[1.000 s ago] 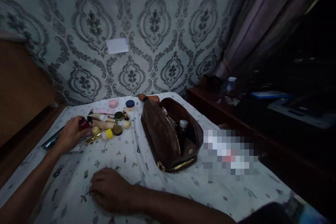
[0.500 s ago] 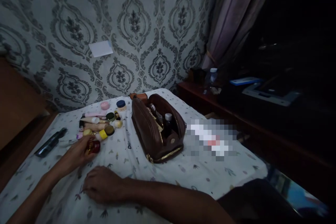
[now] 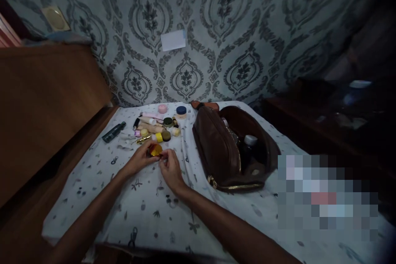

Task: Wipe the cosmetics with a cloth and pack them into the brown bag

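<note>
Over patterned cloth (image 3: 210,227), an amber container (image 3: 156,150) is grasped by the left hand (image 3: 139,161), its right side faced by the right hand (image 3: 172,170), whose grip is unclear.

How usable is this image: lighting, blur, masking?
Head view: dim, nearly black at right; head view: pixelation masks a patch beside the brown leather bag; head view: the translucent pale-topped container is smeared, while the shiny amber round object in the left hand reads clearer.

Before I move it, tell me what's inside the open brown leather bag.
A dark bottle with a gray cap, and smaller items farther back, too dim to identify. The side of the bag covers its bottom.
</note>
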Motion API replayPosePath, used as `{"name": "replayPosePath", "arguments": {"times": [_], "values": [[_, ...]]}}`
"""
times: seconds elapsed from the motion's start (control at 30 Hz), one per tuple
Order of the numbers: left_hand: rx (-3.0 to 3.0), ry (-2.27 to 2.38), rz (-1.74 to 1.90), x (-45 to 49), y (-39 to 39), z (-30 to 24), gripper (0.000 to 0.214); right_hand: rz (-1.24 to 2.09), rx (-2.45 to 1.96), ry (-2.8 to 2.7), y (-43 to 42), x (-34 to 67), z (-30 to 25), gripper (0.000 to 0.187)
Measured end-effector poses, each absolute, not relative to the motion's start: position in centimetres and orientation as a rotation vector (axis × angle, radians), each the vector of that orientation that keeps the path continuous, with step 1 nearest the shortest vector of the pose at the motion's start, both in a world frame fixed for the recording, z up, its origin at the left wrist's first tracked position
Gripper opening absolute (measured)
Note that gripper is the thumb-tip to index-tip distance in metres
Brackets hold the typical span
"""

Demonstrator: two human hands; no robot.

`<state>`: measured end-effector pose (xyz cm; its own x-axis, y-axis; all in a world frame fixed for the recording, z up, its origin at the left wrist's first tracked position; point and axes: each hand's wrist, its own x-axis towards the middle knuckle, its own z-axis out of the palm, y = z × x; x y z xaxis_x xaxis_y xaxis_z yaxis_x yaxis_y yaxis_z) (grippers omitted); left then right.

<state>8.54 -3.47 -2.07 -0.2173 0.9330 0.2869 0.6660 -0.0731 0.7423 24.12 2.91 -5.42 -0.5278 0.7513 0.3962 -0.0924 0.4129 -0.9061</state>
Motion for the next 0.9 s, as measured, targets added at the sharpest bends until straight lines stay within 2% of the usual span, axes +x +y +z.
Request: {"name": "replayPosePath", "arguments": {"times": [0.27, 0.43, 0.53, 0.63, 0.73, 0.9], "values": [[1.678, 1.811, 1.301, 8.4, -3.9, -3.7, 0.064, 1.330, -0.613, -1.842, 2.8, 24.3, -5.1, 0.039], [1.537, 1.934, 1.439, 7.9, -3.8, -2.4, 0.035, 1.335, -0.618, -1.862, 2.8, 24.4, -4.7, 0.040], [1.546, 2.120, 1.488, 7.1, -2.9, -1.3, 0.028, 1.349, -0.587, -1.881, 2.8, 24.4, -4.8, 0.039], [1.739, 2.269, 1.234, 6.2, -1.4, -0.6, 0.024, 1.383, -0.498, -1.938, 2.8, 24.5, -4.9, 0.039], [1.883, 2.339, 0.895, 5.7, 0.5, -0.3, 0.031, 1.370, -0.406, -1.989, 2.8, 24.6, -4.8, 0.037], [1.876, 2.380, 0.726, 5.3, 2.9, -0.5, 0.031, 1.340, -0.356, -2.104, 2.9, 24.8, -4.7, 0.031]]}}
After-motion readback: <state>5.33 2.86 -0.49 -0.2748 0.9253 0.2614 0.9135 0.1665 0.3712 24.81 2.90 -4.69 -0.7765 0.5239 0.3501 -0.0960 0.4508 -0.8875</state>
